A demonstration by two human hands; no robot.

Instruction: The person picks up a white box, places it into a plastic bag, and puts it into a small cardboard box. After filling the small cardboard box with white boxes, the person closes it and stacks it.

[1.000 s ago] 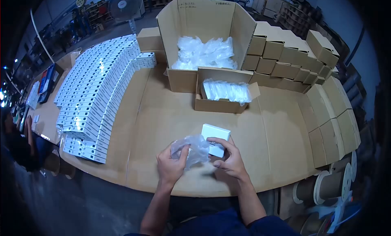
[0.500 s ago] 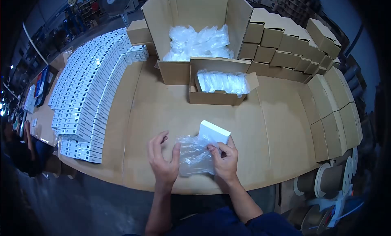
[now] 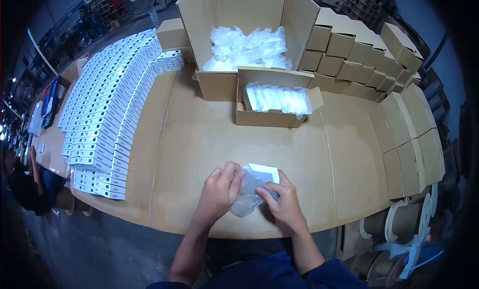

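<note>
A small white box (image 3: 264,173) sits partly behind and inside a clear plastic bag (image 3: 246,201), low over the near middle of the table. My right hand (image 3: 285,201) grips both, its thumb pressing the bag against the box's near side and its fingers behind. My left hand (image 3: 218,193) is closed at the bag's left edge, fingers bent toward the thumb with the film between them. The lower part of the bag hangs loose between my hands.
Ahead stands a small open carton (image 3: 269,120) holding bagged items (image 3: 278,98). Behind it, a large open carton (image 3: 217,84) contains clear plastic bags (image 3: 247,49). White boxes (image 3: 102,109) are stacked left; brown cartons (image 3: 344,62) line the right. A person (image 3: 30,184) is at far left.
My left hand has moved right and closed on the bag's edge. The box has tipped and come slightly nearer; the bag is now gathered between my hands.
</note>
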